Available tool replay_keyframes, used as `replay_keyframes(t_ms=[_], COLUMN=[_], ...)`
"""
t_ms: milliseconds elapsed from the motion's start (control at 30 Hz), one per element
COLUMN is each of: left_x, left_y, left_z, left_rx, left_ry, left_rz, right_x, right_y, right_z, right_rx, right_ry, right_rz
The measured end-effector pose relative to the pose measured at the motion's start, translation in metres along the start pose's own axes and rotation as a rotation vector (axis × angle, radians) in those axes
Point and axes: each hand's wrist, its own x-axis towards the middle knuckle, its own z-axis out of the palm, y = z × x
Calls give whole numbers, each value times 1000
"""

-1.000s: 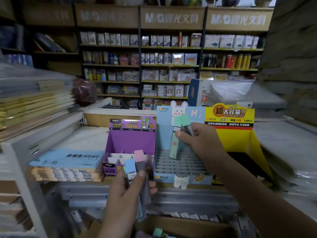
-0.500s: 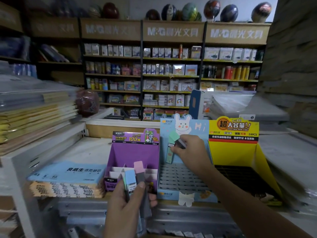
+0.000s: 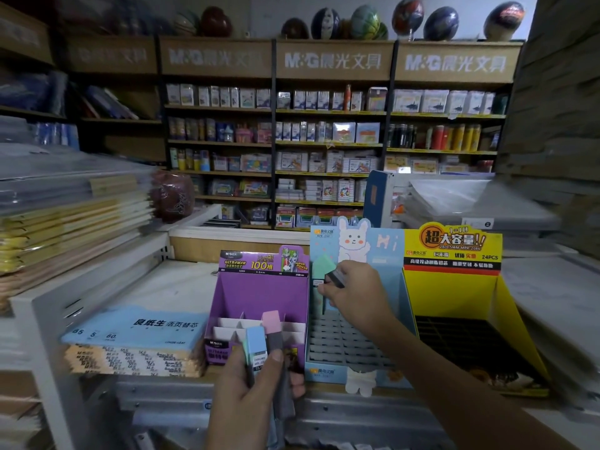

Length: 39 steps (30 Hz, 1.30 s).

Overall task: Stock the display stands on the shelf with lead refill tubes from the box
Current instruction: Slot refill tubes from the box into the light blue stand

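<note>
We see three cardboard display stands side by side on a white shelf (image 3: 168,287), and we take the middle one, the light-blue rabbit stand (image 3: 389,287), as our mark. The right hand (image 3: 354,293) is above the back rows of its grey grid. Its fingers and thumb pinch an upright mint-green capped refill tube (image 3: 321,264) together with a dark grey tube (image 3: 336,277). We cannot tell if the green tube's lower end sits in a slot. Left of the rabbit stand is the purple stand with white dividers (image 3: 263,290), and right of it the yellow stand with a black grid (image 3: 451,287). Near the rabbit stand's front left corner, the left hand (image 3: 250,394) grips a bundle of tubes, with the thumb pressed on them; a blue-capped tube (image 3: 256,344) and a pink-capped tube (image 3: 272,323) stick up. Further left lies a pale-blue pack of loose-leaf paper (image 3: 139,326).
</note>
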Motion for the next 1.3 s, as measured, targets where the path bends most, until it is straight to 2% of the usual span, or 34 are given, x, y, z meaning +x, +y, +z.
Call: replay_keyframes(t_ms=[300,400,500,700,800,967,1033,1133,1300], left_x=[1,1,3,5,5,7,7,8,8], left_y=[-4,-2,-1,-2,-4,-6,-7,-7,-9], left_z=[8,9,10,10,11,15,15,14,10], left_rx=[-42,-38,-33,-13,-8,-31,-33,-25,-11], left_ry=[34,32,33,37,25,12,10,15,30], left_rz=[-20,-26,-11,-15,-9,9,18,19,15], right_x=[-2,-7,-12,-5,0,-10,-12,-10,-7], right_y=[5,6,7,9,11,19,19,20,17], right_z=[5,1,-8,-27,-34,-42,-43,-45,-44], right_rx=[-67,57,284,602,752,602,601,472,402], right_ry=[2,-2,-42,-149,-188,-179,-132,-30,6], right_rz=[-2,16,59,298,360,238,222,155,74])
